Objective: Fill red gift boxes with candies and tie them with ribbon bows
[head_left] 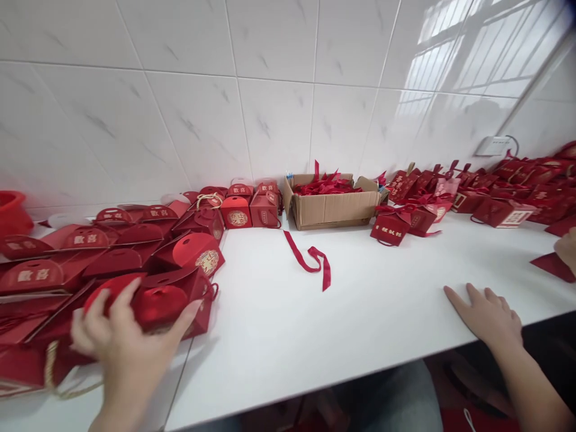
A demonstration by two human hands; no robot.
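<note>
My left hand (130, 336) is spread and curved over a red gift box (198, 306) at the front of the pile on the left. Its thumb lies by the box's front and its fingers reach over a rounded red flap; whether they touch is blurred. My right hand (488, 315) rests palm down on the white table (261, 336), fingers apart, with nothing in it. Between the hands, farther back, a loose dark red ribbon (310, 264) lies curled on the table.
A cardboard box (335, 210) of red ribbons stands by the tiled wall. Small ribbon-tied boxes (391, 225) stand right of it, with many more red boxes (504, 210) beyond. Another person's hand (567, 247) is at the right edge. A red container (15, 213) sits far left.
</note>
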